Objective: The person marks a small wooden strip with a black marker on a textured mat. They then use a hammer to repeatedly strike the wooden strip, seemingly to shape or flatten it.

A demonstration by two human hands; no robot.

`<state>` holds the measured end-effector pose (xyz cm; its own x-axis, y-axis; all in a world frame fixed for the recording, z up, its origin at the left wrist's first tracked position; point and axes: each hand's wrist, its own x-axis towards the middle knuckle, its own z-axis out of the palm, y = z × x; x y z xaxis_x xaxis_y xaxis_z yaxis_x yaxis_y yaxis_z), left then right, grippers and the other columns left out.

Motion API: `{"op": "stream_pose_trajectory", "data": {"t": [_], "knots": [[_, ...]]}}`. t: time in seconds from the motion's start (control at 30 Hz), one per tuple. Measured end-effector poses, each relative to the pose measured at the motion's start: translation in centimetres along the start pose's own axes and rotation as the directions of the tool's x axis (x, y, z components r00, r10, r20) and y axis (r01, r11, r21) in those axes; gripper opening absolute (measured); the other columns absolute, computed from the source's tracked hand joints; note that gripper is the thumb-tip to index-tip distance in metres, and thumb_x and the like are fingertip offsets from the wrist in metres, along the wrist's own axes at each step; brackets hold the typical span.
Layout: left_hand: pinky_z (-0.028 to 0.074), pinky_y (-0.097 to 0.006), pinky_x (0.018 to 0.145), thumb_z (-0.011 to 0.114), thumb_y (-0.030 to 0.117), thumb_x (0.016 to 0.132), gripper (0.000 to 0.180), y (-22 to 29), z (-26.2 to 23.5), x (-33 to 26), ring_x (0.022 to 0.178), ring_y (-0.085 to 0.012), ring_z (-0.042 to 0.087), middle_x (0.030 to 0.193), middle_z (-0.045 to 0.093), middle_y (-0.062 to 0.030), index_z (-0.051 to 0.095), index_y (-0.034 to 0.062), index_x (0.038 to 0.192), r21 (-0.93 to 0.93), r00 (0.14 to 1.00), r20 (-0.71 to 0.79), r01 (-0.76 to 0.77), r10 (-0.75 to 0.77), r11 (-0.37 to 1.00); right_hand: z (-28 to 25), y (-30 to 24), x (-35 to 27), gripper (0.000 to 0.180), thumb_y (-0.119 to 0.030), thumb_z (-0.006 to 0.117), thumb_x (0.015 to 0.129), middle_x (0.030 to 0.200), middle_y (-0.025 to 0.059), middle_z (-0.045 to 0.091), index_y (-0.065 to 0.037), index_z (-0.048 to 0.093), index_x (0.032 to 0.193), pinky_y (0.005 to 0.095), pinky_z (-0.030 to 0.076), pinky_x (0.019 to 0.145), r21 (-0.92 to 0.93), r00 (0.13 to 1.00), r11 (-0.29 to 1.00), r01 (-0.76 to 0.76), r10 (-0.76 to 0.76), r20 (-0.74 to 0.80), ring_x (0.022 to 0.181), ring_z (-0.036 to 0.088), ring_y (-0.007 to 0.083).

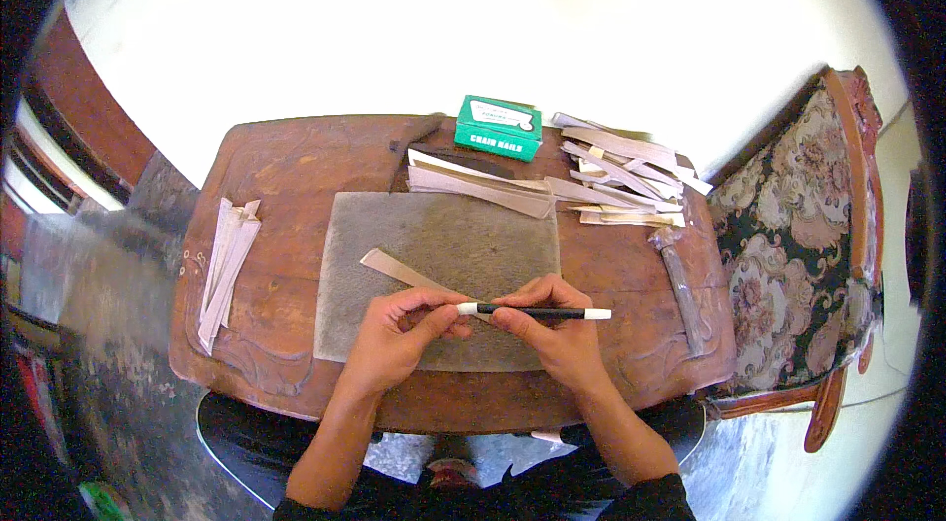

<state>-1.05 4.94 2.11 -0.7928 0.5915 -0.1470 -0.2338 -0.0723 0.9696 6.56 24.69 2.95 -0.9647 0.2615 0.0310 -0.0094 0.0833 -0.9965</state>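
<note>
**A:** ok so what am I looking at from the head cam?

**B:** Dead centre of the frame, both of my hands are on a black pen [537, 311] with white ends. My left hand [399, 329] is pinched closed on the pen's left white tip, and my right hand [552, 329] is wrapped over the middle of it, fingers closed on the barrel. The pen lies level, its right end sticking out past my right hand.

**A:** and under it?

**B:** A grey mat [439, 275] in the middle of a worn wooden table [296, 166]. One pale strip [404, 272] lies slanted on the mat, running from left of centre down under my fingers. Can't tell if the pen's tip is touching it, my hands cover that spot.

**A:** other stuff around?

**B:** Green box [500, 127] at the top centre of the table. Messy pile of strips [621, 176] upper right, a few longer ones just above the mat. A small bundle of strips [225, 265] at the left edge. A hammer [680, 284] lies on the right side of the table, near my right hand but apart from it. Far right there's a floral chair [798, 245].
</note>
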Motion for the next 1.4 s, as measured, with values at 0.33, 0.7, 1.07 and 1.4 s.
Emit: {"op": "stream_pose_trajectory", "data": {"t": [0.33, 0.7, 1.07, 1.4], "knots": [[0.058, -0.029, 0.077, 0.064, 0.004, 0.096, 0.017, 0.0, 0.5, 0.2, 0.084, -0.0168, 0.071, 0.098, 0.073, -0.0100, 0.071, -0.0035, 0.110, 0.050, 0.998, 0.056, -0.014, 0.011, 0.999, -0.4, 0.7, -0.3, 0.014, -0.003, 0.076, 0.086, 0.092, 0.0118, 0.073, -0.001, 0.064, 0.093, 0.0285, 0.056, 0.076, 0.103, 0.998, 0.994, -0.031, 0.025, 0.064, 0.085, 0.070, 0.0157], [0.054, -0.028, 0.079, 0.065, 0.008, 0.096, 0.015, 1.8, 0.4, 2.8, 0.083, -0.0140, 0.068, 0.094, 0.072, -0.0054, 0.071, 0.0004, 0.107, 0.216, 0.993, 0.048, -0.113, 0.105, 0.970, -5.5, -2.5, 0.7, 0.020, -0.014, 0.076, 0.088, 0.093, 0.0042, 0.072, -0.004, 0.075, 0.105, 0.0276, 0.051, 0.078, -0.037, 0.983, 0.993, -0.111, 0.115, 0.142, 0.086, 0.065, 0.0114], [0.049, -0.046, 0.087, 0.067, 0.012, 0.086, 0.020, -0.5, 8.2, 12.9, 0.100, -0.0365, 0.060, 0.104, 0.065, -0.0121, 0.071, 0.0111, 0.106, 0.699, 0.793, 0.505, -0.608, 0.342, 0.377, -13.5, -2.3, -0.3, 0.019, -0.014, 0.072, 0.081, 0.096, 0.0175, 0.071, -0.004, 0.072, 0.098, 0.0442, 0.053, 0.085, -0.728, 0.993, 0.676, -0.115, 0.051, -0.109, 0.095, 0.067, 0.0377], [0.045, -0.046, 0.087, 0.068, 0.013, 0.084, 0.026, -0.8, 10.5, 11.8, 0.102, -0.0327, 0.057, 0.102, 0.062, -0.0099, 0.071, 0.0157, 0.110, 0.821, 0.800, 0.476, -0.553, 0.365, 0.143, -15.6, 1.1, -0.6, 0.021, -0.017, 0.073, 0.079, 0.095, 0.0179, 0.069, -0.005, 0.069, 0.097, 0.0495, 0.051, 0.086, -0.812, 0.966, 0.526, -0.254, 0.174, -0.189, 0.098, 0.064, 0.0388]]}}
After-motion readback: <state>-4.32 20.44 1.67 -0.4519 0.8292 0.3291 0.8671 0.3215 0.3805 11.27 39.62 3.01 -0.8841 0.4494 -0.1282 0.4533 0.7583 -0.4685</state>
